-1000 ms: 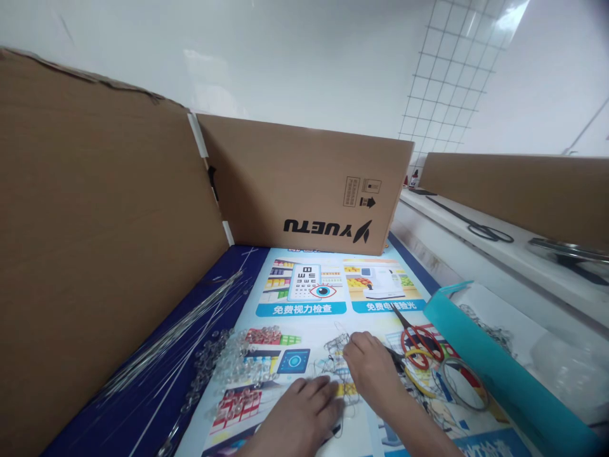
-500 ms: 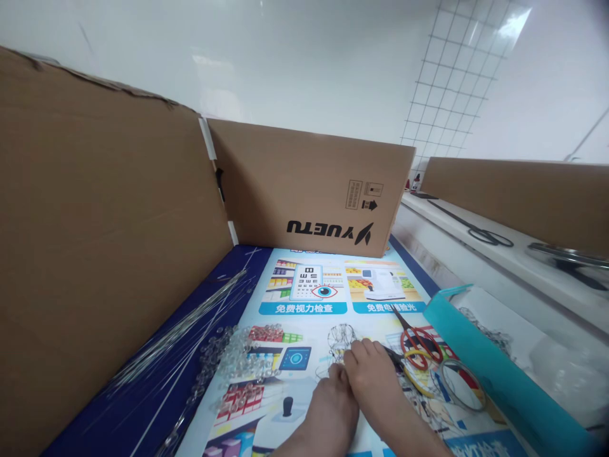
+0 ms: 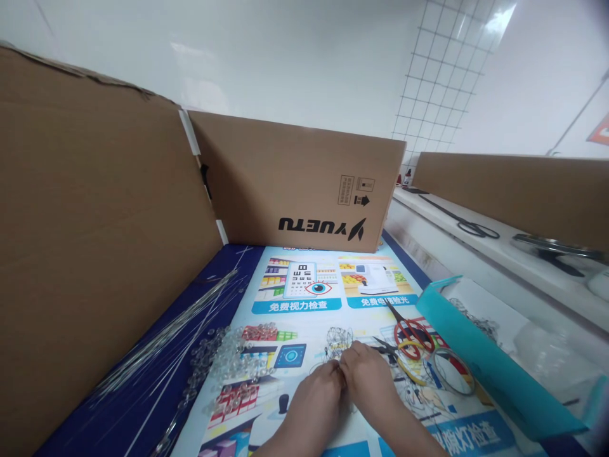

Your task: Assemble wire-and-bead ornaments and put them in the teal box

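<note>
My left hand [image 3: 316,397] and my right hand [image 3: 368,374] meet over the printed mat, fingertips pinched together. Thin looped wire [image 3: 339,339] spreads out just beyond the fingers, and a fine strand curves out beside my left hand. What lies right between the fingertips is hidden. Close to my right hand are yellow-handled scissors [image 3: 410,363] and red-handled scissors [image 3: 413,336]. A heap of clear beads [image 3: 238,362] lies left of my hands. Farther left, a bundle of straight thin wires [image 3: 162,339] rests on the blue surface.
A roll of clear tape or wire [image 3: 454,371] lies beside the scissors. At the right is a turquoise box [image 3: 504,368] with wire pieces and clear plastic inside. Cardboard panels [image 3: 299,184] wall the left and back. Black scissors [image 3: 469,225] lie on a white ledge.
The view has shifted slightly to the right. My left hand has turned, its fingers now higher against the right hand's fingertips. Both hands stay together at the wire.
</note>
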A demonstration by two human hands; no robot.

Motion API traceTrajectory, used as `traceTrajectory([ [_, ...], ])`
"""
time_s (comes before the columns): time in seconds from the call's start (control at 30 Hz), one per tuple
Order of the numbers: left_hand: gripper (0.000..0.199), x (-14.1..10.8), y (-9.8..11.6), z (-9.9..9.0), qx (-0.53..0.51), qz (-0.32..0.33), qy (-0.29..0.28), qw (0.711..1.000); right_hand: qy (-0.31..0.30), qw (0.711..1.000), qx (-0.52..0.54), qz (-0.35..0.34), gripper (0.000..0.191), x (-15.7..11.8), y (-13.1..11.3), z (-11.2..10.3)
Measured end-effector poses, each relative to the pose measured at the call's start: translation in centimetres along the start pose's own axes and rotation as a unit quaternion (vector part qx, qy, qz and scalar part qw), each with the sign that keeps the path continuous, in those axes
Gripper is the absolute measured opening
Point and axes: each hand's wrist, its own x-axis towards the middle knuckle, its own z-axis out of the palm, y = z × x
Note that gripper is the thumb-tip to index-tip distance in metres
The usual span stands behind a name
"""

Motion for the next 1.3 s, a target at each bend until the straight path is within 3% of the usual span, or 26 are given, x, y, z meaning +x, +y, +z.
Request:
traceTrajectory([
  [0.23,0.045,-1.1,-0.4,-0.5,-0.041,0.011,-0.007,0.999,0.009,1.0,0.002,-0.01,0.009,-0.6,0.2,0.9],
  [0.4,0.042,-2.1,-2.1,-0.8,0.001,0.136,-0.041,0.99,0.025,0.999,0.001,-0.03,0.009,-0.7,0.5,2.0],
  [0.5,0.054,-2.1,-3.1,0.0,0.023,0.161,-0.045,0.986,0.032,0.998,-0.002,-0.053,0.01,-0.6,0.8,2.2],
  [0.6,0.047,-1.8,-3.3,1.2,0.061,0.152,-0.058,0.985,0.033,0.995,-0.009,-0.098,0.01,-0.6,0.8,1.5],
  [0.7,0.038,-1.5,-2.8,2.1,0.09,0.153,-0.029,0.984,0.032,0.988,-0.017,-0.152,0.007,-0.9,0.5,0.4],
  [0.87,0.031,-1.6,-2.1,2.2,0.104,0.156,-0.041,0.981,0.042,0.961,-0.057,-0.268,0.014,-1.3,0.2,-0.3],
  [1.07,0.039,-1.5,-1.5,2.1,0.086,0.11,-0.062,0.988,0.038,0.984,-0.012,-0.171,0.007,-1.5,0.9,1.1],
  [1.3,0.053,-1.9,-1.9,1.4,0.065,0.138,-0.071,0.986,0.042,0.994,0.036,-0.097,0.014,-1.7,1.3,2.3],
])
